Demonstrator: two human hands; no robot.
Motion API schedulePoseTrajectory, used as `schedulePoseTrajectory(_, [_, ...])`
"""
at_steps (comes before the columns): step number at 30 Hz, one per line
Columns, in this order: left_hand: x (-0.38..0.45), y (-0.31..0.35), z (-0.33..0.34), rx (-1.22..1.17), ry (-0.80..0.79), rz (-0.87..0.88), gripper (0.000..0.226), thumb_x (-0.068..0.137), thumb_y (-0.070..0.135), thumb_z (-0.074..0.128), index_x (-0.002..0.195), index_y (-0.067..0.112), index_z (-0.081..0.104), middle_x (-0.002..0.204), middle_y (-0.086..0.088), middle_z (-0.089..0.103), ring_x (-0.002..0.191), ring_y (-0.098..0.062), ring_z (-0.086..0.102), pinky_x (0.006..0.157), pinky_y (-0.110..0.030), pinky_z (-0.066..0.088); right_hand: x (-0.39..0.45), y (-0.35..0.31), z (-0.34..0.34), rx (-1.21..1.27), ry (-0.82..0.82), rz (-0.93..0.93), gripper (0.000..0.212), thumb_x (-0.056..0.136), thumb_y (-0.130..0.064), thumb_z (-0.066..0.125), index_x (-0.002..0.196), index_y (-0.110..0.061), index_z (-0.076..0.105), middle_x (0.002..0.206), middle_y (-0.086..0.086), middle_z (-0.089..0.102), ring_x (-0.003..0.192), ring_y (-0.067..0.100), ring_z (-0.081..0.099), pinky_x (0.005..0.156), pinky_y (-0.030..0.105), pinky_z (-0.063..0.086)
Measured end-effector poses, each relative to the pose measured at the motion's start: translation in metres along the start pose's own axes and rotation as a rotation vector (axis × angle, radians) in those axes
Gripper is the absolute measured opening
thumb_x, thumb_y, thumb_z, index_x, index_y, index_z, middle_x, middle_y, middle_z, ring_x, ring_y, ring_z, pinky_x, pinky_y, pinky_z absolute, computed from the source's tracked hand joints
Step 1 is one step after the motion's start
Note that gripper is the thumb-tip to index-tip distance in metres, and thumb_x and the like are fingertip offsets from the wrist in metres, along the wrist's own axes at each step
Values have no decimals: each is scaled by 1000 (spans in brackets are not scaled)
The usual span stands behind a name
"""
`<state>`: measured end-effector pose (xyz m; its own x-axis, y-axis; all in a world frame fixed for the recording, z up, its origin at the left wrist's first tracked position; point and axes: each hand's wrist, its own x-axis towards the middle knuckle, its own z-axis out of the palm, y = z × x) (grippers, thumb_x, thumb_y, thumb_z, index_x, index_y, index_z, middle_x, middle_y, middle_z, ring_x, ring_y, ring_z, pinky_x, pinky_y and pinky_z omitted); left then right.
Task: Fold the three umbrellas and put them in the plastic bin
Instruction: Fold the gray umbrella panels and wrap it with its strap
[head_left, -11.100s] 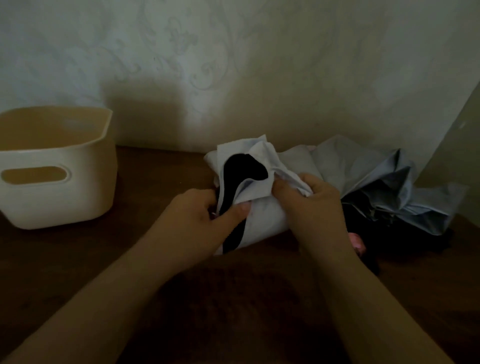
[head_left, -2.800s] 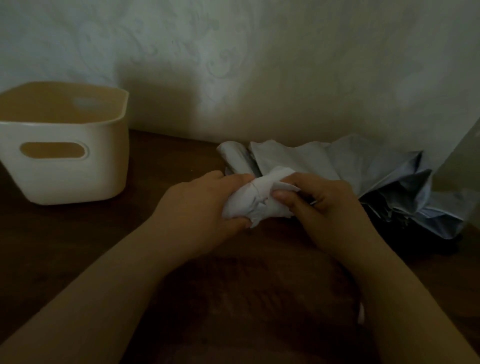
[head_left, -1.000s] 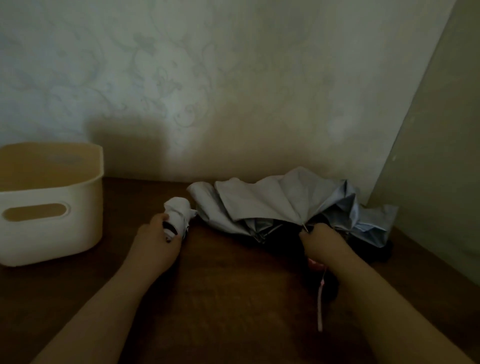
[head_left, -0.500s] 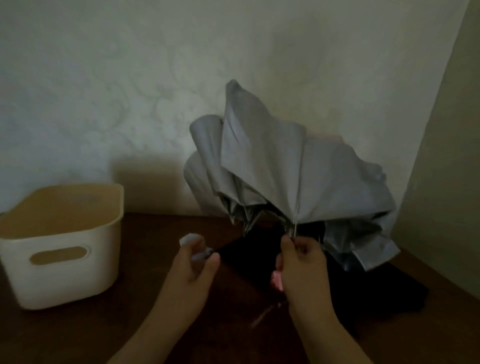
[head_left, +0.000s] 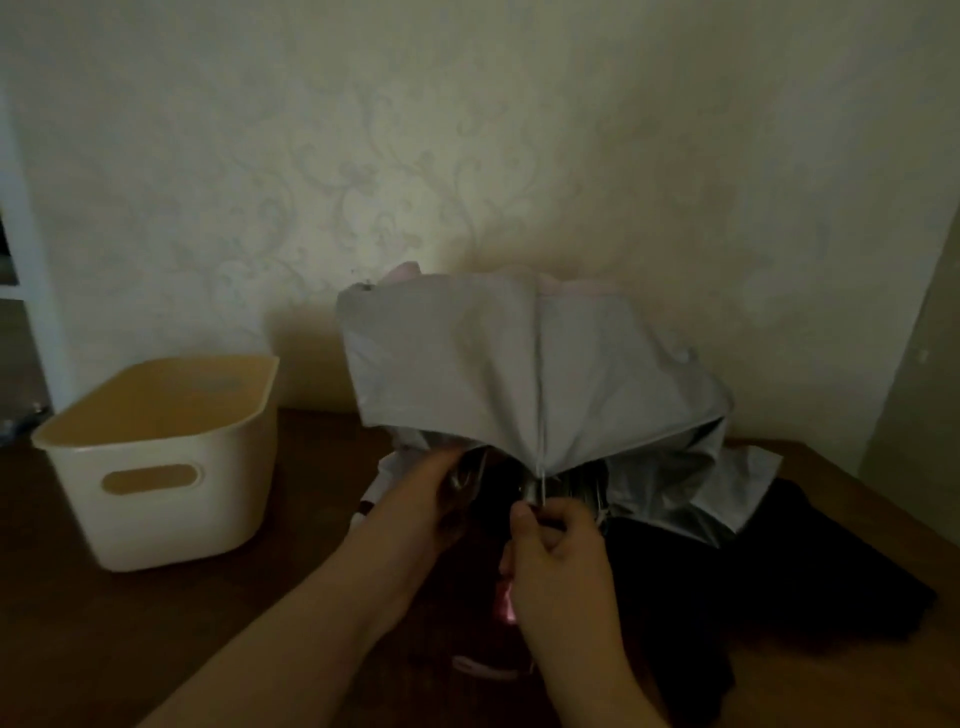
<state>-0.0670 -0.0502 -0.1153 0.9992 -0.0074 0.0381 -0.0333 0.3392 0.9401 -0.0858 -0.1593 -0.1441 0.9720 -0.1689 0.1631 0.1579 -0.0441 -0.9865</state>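
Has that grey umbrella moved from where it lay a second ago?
Yes. The grey umbrella has gone up: then it lay flat on the table, now the right hand holds it raised against the wall.

Matt grey cloth umbrella (head_left: 519, 364), smooth cream plastic bin (head_left: 171, 488), dark wood table (head_left: 104, 649).

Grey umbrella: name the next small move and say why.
Probably gather the loose panels round the shaft with the left hand. The grey umbrella stands half-spread, canopy billowing; the right hand grips it at the base; the plastic bin shows no umbrella inside.
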Motion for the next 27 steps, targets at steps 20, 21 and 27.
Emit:
schedulePoseTrajectory(20, [1, -31, -5, -316, -27, -280, 31, 97, 18, 44, 123, 6, 56, 111, -16, 68, 95, -25, 67, 63, -31, 52, -17, -3, 7, -810, -143, -332, 22, 96, -29, 37, 92, -16, 54, 96, 2, 56, 89, 18, 54, 75, 23, 44])
schedulePoseTrajectory(21, [0, -32, -5, -328, -34, -287, 27, 97, 16, 44, 117, 4, 59, 103, -16, 71, 88, -25, 69, 62, -31, 53, -19, -7, 6, -866, -138, -331, 24, 96, -32, 37, 88, -18, 54, 96, 0, 56, 88, 16, 55, 76, 25, 44])
schedulePoseTrajectory(27, [3, -37, -3, -431, 66, -307, 23, 98, 7, 37, 104, -4, 56, 91, -22, 62, 74, -28, 61, 45, -28, 56, -16, -21, -13, -825, 173, -530, 23, 87, -45, 45, 79, -27, 58, 80, -14, 59, 72, 3, 55, 67, 21, 46])
